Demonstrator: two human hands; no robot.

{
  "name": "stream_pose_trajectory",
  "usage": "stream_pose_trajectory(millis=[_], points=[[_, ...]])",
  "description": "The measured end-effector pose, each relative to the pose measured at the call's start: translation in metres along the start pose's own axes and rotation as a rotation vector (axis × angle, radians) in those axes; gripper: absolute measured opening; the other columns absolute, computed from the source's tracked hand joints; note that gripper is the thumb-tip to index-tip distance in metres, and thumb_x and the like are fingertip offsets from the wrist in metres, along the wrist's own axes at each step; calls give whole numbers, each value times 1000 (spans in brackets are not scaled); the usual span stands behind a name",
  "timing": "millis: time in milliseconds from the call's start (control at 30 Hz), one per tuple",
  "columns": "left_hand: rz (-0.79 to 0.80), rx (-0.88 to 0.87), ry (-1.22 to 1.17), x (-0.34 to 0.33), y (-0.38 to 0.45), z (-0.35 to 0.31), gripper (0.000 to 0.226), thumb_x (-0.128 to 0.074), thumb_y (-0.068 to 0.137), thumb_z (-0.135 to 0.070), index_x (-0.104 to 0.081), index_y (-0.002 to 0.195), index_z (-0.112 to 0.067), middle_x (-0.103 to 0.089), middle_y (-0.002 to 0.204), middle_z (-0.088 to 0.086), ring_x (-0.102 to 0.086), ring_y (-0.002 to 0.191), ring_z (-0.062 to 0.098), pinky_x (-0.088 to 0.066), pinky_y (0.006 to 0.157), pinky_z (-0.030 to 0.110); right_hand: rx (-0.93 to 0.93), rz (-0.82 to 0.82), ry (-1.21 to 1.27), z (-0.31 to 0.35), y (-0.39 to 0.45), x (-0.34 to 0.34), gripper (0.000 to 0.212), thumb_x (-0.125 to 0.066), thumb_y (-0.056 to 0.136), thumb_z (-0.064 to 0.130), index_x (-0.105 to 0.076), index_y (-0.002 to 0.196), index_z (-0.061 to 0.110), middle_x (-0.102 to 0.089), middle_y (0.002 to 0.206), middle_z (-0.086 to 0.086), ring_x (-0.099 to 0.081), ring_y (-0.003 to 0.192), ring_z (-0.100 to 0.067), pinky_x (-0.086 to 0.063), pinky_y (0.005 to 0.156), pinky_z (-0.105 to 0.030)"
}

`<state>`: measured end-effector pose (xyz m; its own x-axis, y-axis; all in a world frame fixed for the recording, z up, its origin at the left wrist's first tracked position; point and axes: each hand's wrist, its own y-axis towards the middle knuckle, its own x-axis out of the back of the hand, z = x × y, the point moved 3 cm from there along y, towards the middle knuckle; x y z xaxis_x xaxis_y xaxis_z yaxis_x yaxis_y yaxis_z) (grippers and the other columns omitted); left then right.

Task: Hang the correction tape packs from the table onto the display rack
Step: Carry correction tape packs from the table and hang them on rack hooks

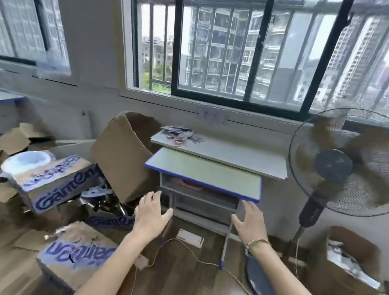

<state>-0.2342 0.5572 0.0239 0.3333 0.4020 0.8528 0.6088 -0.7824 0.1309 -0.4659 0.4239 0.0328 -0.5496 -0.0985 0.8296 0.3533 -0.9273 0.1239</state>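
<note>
A loose pile of correction tape packs (181, 134) lies at the far left end of a grey table (235, 155) under the window. In front of it stands a lower desk with a blue-edged top (205, 174). My left hand (151, 210) and my right hand (250, 219) are stretched forward with relaxed fingers, below the desk's front edge and holding nothing. No display rack shows in this view.
Cardboard boxes (120, 150) with blue lettering crowd the floor to the left. A standing fan (349, 165) is on the right, its round base (261, 285) near my right arm. A cord (193, 257) runs across the wooden floor. Another box (348, 262) sits at the right.
</note>
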Motion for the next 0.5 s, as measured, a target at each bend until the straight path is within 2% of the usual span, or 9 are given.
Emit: stream_pose_trajectory(millis=[267, 500], points=[[7, 99, -9, -35, 138, 23, 67, -56, 94, -39, -30, 148, -11, -33, 150, 11, -29, 140, 28, -28, 112, 42, 26, 63, 0, 15, 137, -58, 57, -57, 94, 27, -37, 142, 6, -37, 147, -10, -31, 137, -24, -23, 113, -30], [-5, 93, -43, -41, 297, 45, 60, -57, 94, -34, -35, 143, -9, -36, 146, 12, -33, 135, 30, -30, 107, 40, 23, 63, -49, 57, 286, -112, 55, -54, 94, 28, -38, 142, 7, -37, 147, -11, -32, 135, -26, -22, 112, -29]])
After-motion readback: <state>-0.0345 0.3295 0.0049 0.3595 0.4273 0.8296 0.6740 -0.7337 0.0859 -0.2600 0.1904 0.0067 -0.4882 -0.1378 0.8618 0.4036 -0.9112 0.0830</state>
